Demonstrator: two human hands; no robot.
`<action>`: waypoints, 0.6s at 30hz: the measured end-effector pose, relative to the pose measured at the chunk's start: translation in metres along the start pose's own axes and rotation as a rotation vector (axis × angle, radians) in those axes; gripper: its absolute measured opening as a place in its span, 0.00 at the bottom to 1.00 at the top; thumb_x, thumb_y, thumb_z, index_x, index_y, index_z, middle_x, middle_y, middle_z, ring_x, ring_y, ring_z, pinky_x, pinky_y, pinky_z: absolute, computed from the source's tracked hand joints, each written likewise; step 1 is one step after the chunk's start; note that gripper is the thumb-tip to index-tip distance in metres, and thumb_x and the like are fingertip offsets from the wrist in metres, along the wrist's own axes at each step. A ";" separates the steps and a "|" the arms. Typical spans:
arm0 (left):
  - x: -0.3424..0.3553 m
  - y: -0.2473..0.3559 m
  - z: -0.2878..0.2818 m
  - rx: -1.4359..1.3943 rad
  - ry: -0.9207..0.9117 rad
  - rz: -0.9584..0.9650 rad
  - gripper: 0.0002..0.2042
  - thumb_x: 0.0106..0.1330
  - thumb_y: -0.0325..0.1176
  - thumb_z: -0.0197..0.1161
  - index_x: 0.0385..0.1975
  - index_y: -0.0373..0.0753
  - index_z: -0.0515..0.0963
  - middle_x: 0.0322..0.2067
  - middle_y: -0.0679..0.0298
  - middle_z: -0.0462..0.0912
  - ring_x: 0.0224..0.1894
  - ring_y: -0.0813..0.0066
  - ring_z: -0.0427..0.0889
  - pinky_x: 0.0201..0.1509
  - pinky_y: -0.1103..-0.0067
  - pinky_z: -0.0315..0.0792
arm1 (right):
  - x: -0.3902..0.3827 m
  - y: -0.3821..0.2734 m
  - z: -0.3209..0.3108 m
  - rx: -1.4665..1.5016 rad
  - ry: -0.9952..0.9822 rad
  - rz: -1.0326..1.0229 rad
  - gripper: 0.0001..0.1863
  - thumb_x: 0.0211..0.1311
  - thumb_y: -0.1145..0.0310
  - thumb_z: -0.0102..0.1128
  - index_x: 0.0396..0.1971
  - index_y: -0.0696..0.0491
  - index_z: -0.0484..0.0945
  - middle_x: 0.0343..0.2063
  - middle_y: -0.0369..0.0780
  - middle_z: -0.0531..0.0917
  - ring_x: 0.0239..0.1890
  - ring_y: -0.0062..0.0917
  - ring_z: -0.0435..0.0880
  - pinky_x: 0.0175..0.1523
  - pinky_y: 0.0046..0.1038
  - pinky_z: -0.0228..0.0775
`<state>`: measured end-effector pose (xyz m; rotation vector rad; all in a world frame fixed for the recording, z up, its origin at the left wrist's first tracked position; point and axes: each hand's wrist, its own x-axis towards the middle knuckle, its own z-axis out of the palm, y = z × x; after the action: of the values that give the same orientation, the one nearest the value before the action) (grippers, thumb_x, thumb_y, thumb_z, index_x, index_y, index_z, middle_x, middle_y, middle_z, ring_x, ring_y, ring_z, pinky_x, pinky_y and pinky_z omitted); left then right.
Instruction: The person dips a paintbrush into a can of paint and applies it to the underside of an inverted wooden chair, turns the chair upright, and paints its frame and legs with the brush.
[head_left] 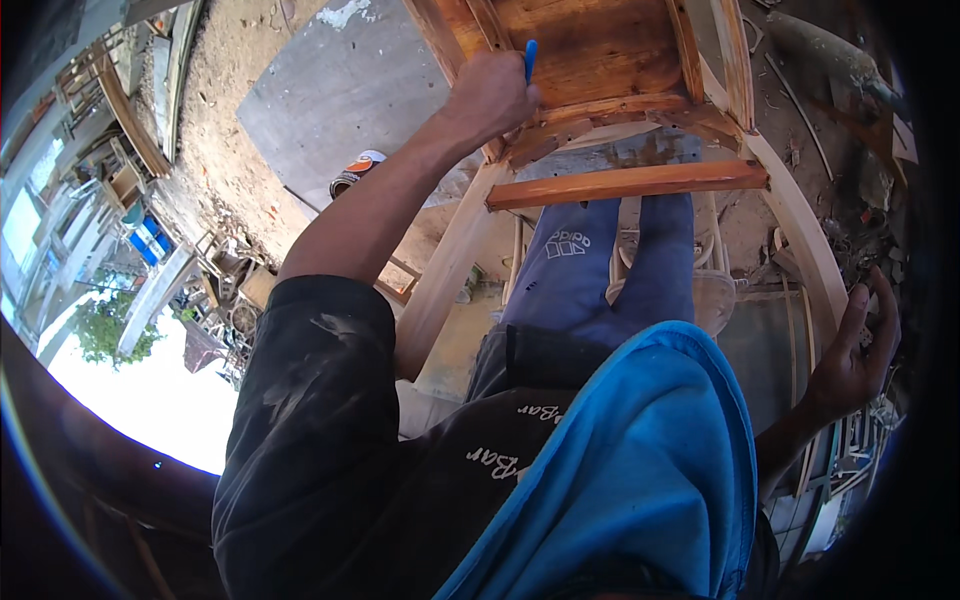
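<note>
My left hand (492,97) is closed around a slim blue handle, like a brush's (531,60), at the left side of an upturned wooden chair (600,183). The handle's working end is hidden by the hand and chair. Glossy orange-brown coats the seat's underside (590,45) and the crossbar, while the long curved pieces on both sides look pale and bare. Beside the right pale piece (803,225), my right hand (850,362) has its thumb and fingers stretched and apart. Whether it touches the wood I cannot tell.
A can (357,172) with an orange and white label stands beyond my left forearm, by a large grey sheet (330,95) on the dirt ground. Wooden parts and furniture pieces pile up at far left. Thin strips and scraps lie at right. Blue cloth (640,450) hangs over my chest.
</note>
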<state>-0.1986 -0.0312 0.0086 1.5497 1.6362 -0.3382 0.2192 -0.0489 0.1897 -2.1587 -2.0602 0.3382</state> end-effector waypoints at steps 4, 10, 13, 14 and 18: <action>-0.006 -0.010 0.023 -0.069 -0.065 -0.035 0.14 0.59 0.35 0.61 0.21 0.28 0.78 0.21 0.40 0.80 0.28 0.42 0.84 0.39 0.57 0.78 | 0.002 -0.005 0.005 0.045 0.008 0.031 0.13 0.71 0.72 0.60 0.52 0.59 0.81 0.50 0.41 0.84 0.49 0.24 0.81 0.47 0.27 0.86; 0.007 0.005 -0.004 -0.018 -0.049 -0.094 0.14 0.57 0.35 0.60 0.20 0.27 0.78 0.21 0.40 0.80 0.28 0.44 0.84 0.38 0.57 0.78 | 0.001 -0.004 -0.001 -0.026 -0.008 0.036 0.14 0.71 0.72 0.60 0.53 0.59 0.80 0.50 0.42 0.84 0.51 0.25 0.81 0.48 0.28 0.86; 0.003 -0.006 0.010 -0.014 -0.087 -0.052 0.15 0.58 0.36 0.60 0.19 0.28 0.78 0.20 0.40 0.80 0.28 0.44 0.84 0.38 0.57 0.77 | 0.001 -0.004 0.000 0.012 -0.009 0.038 0.14 0.71 0.73 0.60 0.54 0.59 0.80 0.51 0.43 0.83 0.52 0.26 0.81 0.48 0.29 0.86; -0.003 -0.003 0.007 -0.020 -0.111 -0.047 0.15 0.58 0.36 0.60 0.19 0.28 0.77 0.20 0.40 0.79 0.27 0.44 0.84 0.38 0.57 0.77 | 0.001 -0.002 0.002 0.070 -0.008 0.040 0.15 0.71 0.74 0.60 0.54 0.59 0.79 0.51 0.43 0.83 0.53 0.27 0.81 0.49 0.30 0.86; -0.008 0.012 -0.019 -0.040 -0.049 -0.132 0.15 0.58 0.36 0.61 0.18 0.28 0.76 0.19 0.39 0.78 0.27 0.42 0.83 0.39 0.56 0.77 | -0.001 -0.002 0.001 0.073 0.003 0.062 0.15 0.71 0.75 0.59 0.55 0.59 0.79 0.51 0.44 0.82 0.53 0.28 0.81 0.51 0.30 0.86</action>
<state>-0.1961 -0.0211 0.0301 1.3963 1.7014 -0.4078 0.2168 -0.0499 0.1897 -2.1825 -1.9503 0.4100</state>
